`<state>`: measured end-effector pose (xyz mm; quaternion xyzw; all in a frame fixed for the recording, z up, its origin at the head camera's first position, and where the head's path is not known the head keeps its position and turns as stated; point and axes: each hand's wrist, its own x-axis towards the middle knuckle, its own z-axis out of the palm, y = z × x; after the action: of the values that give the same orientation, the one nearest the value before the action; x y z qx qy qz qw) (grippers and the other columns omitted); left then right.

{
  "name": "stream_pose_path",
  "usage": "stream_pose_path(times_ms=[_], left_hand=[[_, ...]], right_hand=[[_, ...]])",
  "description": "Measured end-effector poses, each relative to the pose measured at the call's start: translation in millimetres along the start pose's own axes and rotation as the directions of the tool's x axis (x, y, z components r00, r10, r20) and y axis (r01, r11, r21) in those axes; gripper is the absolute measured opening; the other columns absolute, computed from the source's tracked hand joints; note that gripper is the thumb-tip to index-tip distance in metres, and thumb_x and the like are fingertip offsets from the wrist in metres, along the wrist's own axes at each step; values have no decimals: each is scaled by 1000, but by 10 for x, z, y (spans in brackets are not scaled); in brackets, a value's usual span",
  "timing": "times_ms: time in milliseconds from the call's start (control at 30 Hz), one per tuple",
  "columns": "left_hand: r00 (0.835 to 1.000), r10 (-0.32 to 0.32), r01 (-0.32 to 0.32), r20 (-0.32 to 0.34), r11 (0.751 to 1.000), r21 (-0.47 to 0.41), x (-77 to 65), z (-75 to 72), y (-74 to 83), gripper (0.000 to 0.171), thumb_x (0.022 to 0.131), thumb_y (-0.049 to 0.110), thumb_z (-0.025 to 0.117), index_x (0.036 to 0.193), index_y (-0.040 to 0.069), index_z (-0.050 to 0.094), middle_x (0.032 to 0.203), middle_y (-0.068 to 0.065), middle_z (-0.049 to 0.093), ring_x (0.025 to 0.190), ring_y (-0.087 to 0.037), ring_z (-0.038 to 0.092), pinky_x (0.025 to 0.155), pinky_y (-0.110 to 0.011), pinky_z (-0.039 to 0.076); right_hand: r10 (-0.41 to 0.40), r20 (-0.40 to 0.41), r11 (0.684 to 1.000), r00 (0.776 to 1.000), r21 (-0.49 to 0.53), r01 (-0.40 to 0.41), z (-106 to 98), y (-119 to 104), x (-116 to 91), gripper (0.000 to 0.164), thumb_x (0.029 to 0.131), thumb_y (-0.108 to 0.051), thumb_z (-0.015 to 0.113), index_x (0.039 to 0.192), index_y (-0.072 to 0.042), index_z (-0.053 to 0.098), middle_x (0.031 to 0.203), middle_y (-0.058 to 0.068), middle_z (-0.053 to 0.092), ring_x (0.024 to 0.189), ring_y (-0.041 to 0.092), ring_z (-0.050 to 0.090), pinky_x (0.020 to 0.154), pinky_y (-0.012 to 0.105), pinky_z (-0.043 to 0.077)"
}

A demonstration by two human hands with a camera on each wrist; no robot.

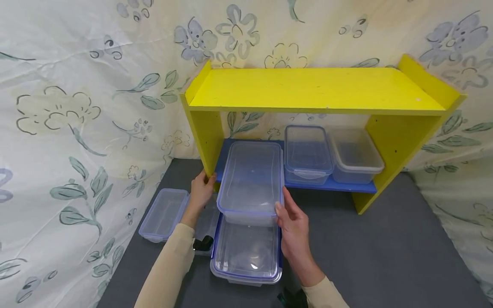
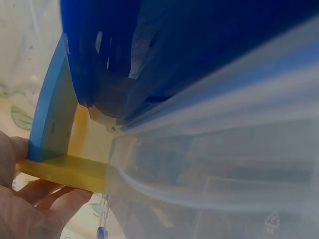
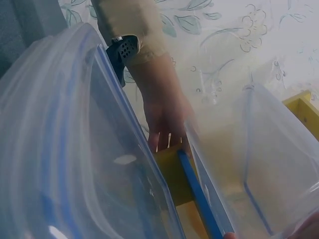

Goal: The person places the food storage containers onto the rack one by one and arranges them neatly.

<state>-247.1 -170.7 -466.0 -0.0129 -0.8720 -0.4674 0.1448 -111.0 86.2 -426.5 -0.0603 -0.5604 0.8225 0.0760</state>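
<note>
My right hand (image 1: 295, 229) is gripping the near right corner of a clear lidded food container (image 1: 252, 179), thumb at the lid rim; my left hand (image 1: 203, 188) is pinching the front edge of the yellow side panel (image 1: 206, 141). The container is overhanging the blue shelf (image 1: 356, 186), above a larger lidded container (image 1: 246, 252). Judgement: I should be steering it level, bracing the panel, minding the neighbouring container (image 1: 308, 152). Its rectangular lid is showing a violet-blue rim; no contents are showing.
</note>
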Motion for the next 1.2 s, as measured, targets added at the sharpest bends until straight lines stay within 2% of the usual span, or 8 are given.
stream_pose_path(times_ms=[100, 233, 300, 467, 633, 867, 1067, 1200], left_hand=[[1000, 3, -3, 0, 1000, -6, -3, -3, 1, 22, 99, 24, 55, 107, 5, 61, 83, -18, 66, 66, -26, 57, 57, -29, 45], [1000, 6, -6, -1, 1000, -13, -4, -11, 0, 23, 99, 24, 54, 108, 4, 61, 84, -18, 66, 66, -26, 57, 57, -29, 44], [1000, 6, -6, -1, 1000, -16, -5, -17, 2, 22, 99, 24, 55, 108, 4, 61, 84, -18, 66, 66, -25, 57, 57, -29, 44], [1000, 12, -12, -1, 1000, -21, 1, -21, 5, 21, 99, 23, 55, 108, 5, 61, 86, -18, 66, 67, -25, 58, 57, -29, 45], [1000, 11, -11, 4, 1000, -14, -8, -15, 10, 21, 99, 25, 54, 107, 7, 61, 83, -18, 66, 64, -23, 56, 56, -29, 44], [1000, 2, -2, 9, 1000, 4, -20, -6, -16, 20, 98, 25, 56, 105, 7, 61, 82, -15, 66, 62, -21, 54, 54, -28, 43], [1000, 6, -6, 3, 1000, 0, -7, -3, -30, 22, 98, 25, 56, 107, 6, 61, 83, -16, 66, 65, -21, 56, 56, -28, 44], [1000, -2, 3, 4, 1000, -4, -10, -6, -17, 22, 98, 26, 56, 107, 6, 62, 85, -16, 68, 69, -23, 59, 58, -28, 46]], right_hand=[[10, -7, 1000, 1000, -19, -10, 13, -5, 48, 50, 96, -15, 61, 144, -19, 48, 147, -1, 49, 83, 6, 54, 66, 19, 44], [19, -13, 999, 1000, -48, -20, 32, -21, 112, 49, 96, -20, 61, 144, -22, 48, 148, -2, 49, 106, 5, 59, 78, 21, 51], [22, -13, 998, 1000, -57, -22, 45, -30, 139, 49, 97, -22, 61, 144, -24, 48, 148, -4, 49, 111, 7, 58, 80, 23, 51], [14, -8, 999, 1000, -36, -15, 81, -26, 201, 49, 96, -21, 61, 144, -27, 48, 146, -6, 50, 99, 8, 54, 71, 23, 44], [5, -24, 1000, 1000, -23, -6, 112, -7, 273, 49, 96, -22, 61, 143, -26, 49, 144, -6, 51, 97, 7, 52, 70, 23, 43], [8, -29, 1000, 1000, -6, -8, 124, 42, 301, 51, 96, -26, 61, 145, -27, 46, 150, -7, 45, 120, 10, 50, 85, 24, 51], [-28, -29, 1000, 999, -7, 28, 153, 45, 371, 52, 98, -26, 58, 147, -22, 42, 154, -3, 40, 122, 10, 48, 86, 21, 50], [-29, -34, 999, 999, -19, 28, 159, 34, 429, 51, 99, -26, 56, 148, -22, 41, 155, -3, 38, 127, 12, 45, 91, 25, 49]])
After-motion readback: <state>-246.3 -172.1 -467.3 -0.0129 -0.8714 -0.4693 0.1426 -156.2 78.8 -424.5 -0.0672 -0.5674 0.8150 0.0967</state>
